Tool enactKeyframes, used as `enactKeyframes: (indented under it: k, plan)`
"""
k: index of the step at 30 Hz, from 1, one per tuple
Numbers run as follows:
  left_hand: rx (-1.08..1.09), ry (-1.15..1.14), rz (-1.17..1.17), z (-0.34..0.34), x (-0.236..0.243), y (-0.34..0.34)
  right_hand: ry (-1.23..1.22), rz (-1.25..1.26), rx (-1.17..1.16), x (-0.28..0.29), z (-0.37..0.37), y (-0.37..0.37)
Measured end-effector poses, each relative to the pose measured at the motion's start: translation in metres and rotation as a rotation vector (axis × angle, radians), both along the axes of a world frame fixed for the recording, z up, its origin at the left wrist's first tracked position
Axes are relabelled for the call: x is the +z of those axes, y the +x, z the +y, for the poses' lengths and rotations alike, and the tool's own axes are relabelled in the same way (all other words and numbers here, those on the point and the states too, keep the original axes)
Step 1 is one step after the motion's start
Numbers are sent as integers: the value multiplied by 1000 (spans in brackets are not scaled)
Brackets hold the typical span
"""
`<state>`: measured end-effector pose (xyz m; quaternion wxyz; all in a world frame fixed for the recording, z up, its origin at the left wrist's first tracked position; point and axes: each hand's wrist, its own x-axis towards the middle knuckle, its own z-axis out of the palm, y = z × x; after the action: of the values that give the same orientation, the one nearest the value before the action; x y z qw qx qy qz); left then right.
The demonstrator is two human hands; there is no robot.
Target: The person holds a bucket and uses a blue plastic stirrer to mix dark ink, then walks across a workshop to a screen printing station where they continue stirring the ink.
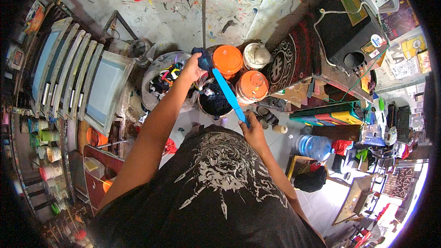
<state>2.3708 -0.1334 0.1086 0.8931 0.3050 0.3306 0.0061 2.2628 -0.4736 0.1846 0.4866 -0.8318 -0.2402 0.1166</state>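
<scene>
My left hand (194, 69) is raised ahead of me, its fingers closed on a dark cloth (205, 59). My right hand (253, 131), lower and nearer my body, grips the handle of a long bright-blue spatula (226, 91). The blade slants up and to the left, its tip close to the cloth; I cannot tell whether they touch. Below the blade stands an open bucket (216, 106) with black contents. Just left of it, a clear plastic bag (153, 93) holds rags of mixed colours.
Two orange-lidded buckets (228, 58) and a white bucket (255, 56) stand against the paint-splashed wall (234, 9). Framed screens (104, 91) lean in a rack at left, above shelved paint pots (48, 136). At right are a black speaker box (345, 27) and a blue water bottle (315, 147).
</scene>
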Motion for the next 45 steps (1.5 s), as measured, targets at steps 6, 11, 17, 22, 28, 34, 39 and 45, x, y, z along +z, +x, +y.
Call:
enactKeyframes:
  k: [6,11,17,22,28,34,39,45]
  plan:
    - [-65,-48,117,-33,-19,-18,196,696,-143,-13,-2,3]
    - [-122,8,7,-43,-24,-22,474,1025,-292,-19,-7,7]
    - [-246,325,100,-52,-65,-8,544,1011,-332,-22,-15,7]
    - [-505,604,344,-70,-106,-28,584,987,-440,-30,-24,7]
    - [-566,885,74,-20,-199,-118,429,974,-488,-56,-40,6]
    - [-779,1743,597,91,-318,-213,87,911,-414,-103,-48,2]
    - [-382,1986,509,180,-405,-253,-182,994,-515,-133,-30,3]
    - [-227,1173,616,280,-517,-235,-335,1035,-612,-163,14,1]
